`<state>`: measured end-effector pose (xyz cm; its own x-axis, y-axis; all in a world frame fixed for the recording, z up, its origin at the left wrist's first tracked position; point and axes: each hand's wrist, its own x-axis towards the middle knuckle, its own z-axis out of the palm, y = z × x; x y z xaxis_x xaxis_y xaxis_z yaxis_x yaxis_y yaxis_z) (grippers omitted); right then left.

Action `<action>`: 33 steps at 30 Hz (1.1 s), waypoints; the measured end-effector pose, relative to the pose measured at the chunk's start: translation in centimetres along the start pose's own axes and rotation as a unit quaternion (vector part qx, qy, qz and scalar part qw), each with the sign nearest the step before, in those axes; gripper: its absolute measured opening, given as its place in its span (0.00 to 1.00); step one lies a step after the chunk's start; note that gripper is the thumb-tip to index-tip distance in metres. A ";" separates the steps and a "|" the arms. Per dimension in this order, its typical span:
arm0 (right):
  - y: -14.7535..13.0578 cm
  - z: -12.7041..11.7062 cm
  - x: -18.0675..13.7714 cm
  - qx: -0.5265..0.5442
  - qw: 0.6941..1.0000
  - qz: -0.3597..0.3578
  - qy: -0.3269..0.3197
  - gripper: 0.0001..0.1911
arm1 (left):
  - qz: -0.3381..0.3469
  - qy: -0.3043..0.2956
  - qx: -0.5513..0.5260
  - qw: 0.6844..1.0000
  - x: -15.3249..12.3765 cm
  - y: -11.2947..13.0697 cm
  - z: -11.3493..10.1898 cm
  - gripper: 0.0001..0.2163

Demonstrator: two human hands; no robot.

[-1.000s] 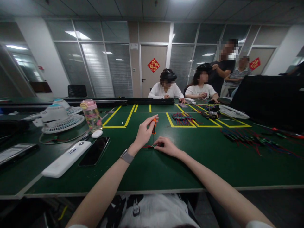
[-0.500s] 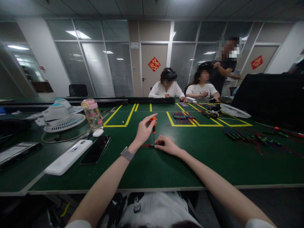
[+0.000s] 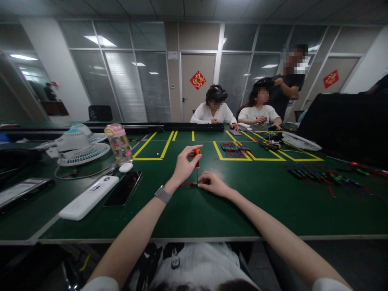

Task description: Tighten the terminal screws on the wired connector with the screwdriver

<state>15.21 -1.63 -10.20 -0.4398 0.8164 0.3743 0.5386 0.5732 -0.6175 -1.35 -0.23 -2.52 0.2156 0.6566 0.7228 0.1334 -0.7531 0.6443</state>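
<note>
My left hand (image 3: 185,165) is closed on the orange and black handle of a screwdriver (image 3: 197,158). The screwdriver stands upright, its thin shaft pointing down at a small green circuit board (image 3: 195,184) on the table. Red wires (image 3: 186,184) run out from the board's left side. With its fingertips, my right hand (image 3: 214,184) pinches the right side of the board and keeps it against the table. Whether the screwdriver's tip sits in a screw is too small to tell.
Left of my arms lie a black phone (image 3: 123,189), a white power bank (image 3: 89,198) and a pink-lidded bottle (image 3: 119,143). Wired boards (image 3: 235,148) are heaped inside yellow tape, with more boards (image 3: 327,178) at right. Two people sit opposite; another stands behind them.
My left hand's fingers have shifted slightly around the screwdriver handle. The board and my right hand stay in place, while the whole view has moved a little.
</note>
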 end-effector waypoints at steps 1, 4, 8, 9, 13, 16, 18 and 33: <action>0.0 0.0 0.0 0.001 1.000 0.001 0.001 0.07 | 0.000 0.012 0.015 1.000 0.0 0.0 0.0 0.13; 0.0 0.1 0.0 0.000 1.000 0.001 0.011 0.07 | -0.007 0.023 0.025 0.999 0.1 0.1 -0.2 0.12; 0.2 0.2 0.1 -0.023 0.999 0.000 0.026 0.06 | -0.033 -0.018 -0.053 0.998 0.4 0.1 -0.1 0.15; 0.2 0.2 0.2 -0.032 0.999 -0.001 0.030 0.06 | -0.041 -0.020 -0.068 0.997 0.4 0.1 -0.1 0.15; 0.4 0.2 0.4 -0.064 0.997 0.001 0.046 0.06 | -0.041 0.027 -0.044 0.998 0.3 -0.1 -0.1 0.14; 0.5 0.1 0.6 -0.077 0.995 0.024 0.058 0.06 | -0.027 0.038 -0.020 0.999 0.3 -0.2 -0.2 0.12; 0.6 0.1 0.6 -0.085 0.994 0.033 0.062 0.07 | -0.026 0.016 -0.042 0.999 0.4 -0.3 -0.3 0.13; 0.8 0.0 0.8 -0.009 0.996 0.064 0.057 0.06 | -0.022 -0.021 -0.061 0.998 -0.1 -0.5 0.5 0.16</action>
<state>15.24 -0.52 -10.41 -0.2819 0.8853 0.3698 0.5979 0.4635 -0.6540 -0.99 0.11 -3.05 0.2523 0.6841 0.6844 0.0246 -0.7115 0.7022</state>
